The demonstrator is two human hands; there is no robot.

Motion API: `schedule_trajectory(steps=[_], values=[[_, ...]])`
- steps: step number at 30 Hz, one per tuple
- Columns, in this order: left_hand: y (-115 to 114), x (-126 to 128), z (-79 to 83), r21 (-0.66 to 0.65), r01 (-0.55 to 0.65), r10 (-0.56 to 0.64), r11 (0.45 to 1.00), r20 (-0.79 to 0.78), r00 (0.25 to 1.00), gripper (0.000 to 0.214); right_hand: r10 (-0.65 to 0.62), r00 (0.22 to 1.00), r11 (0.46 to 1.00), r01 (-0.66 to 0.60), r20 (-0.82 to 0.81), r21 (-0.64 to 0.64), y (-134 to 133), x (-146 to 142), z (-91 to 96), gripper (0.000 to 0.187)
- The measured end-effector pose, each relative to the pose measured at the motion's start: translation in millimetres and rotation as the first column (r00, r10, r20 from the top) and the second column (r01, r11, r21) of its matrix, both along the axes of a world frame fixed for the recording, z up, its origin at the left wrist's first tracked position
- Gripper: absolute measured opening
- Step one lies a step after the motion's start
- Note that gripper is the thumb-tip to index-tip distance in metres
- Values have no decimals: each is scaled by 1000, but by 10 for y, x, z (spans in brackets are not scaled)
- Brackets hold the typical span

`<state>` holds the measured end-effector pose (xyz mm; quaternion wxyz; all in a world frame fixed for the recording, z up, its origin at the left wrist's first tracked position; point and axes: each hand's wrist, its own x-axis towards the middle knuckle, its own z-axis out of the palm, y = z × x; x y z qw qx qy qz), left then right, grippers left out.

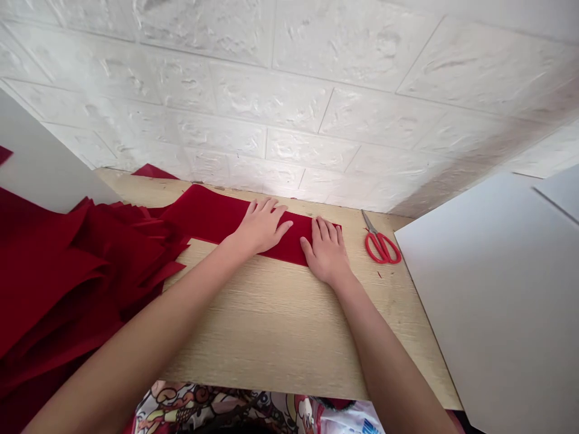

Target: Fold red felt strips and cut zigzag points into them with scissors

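A long strip of dark red felt (212, 217) lies flat across the far part of a light wooden table (271, 325). My left hand (261, 226) rests palm down on the strip, fingers stretched out and together. My right hand (326, 248) presses flat on the strip's right end, fingers extended. Neither hand holds anything. Red-handled scissors (381, 243) lie shut on the table just right of my right hand.
A heap of red felt pieces (67, 277) covers the table's left side. A white board (502, 301) lies to the right, another white panel (40, 163) at far left. A white brick-pattern wall (289, 102) stands right behind the table.
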<state>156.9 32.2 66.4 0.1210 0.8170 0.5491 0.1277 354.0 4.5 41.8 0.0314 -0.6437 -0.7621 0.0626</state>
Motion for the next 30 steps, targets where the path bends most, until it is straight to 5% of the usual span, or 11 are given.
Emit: schedule_trajectory(steps=[4, 12, 18, 22, 30], values=[[2, -198, -115, -166, -188, 158, 968, -181, 971, 72, -4, 1000, 1000, 4, -1, -25, 6, 23, -8, 72], [-5, -776, -204, -101, -569, 550, 816, -165, 819, 78, 22, 999, 999, -20, -43, 45, 11, 69, -52, 69], [28, -932, -204, -73, -645, 631, 761, -148, 762, 83, 14, 1000, 1000, -14, -4, -4, -6, 64, 30, 70], [-1, -1025, -263, -18, -747, 742, 665, -97, 663, 96, 16, 1000, 1000, -16, 10, -24, -14, 58, 53, 71], [50, -1065, -273, -60, -787, 779, 614, -115, 616, 97, -8, 1000, 999, 8, 0, -40, 18, 53, 12, 75]])
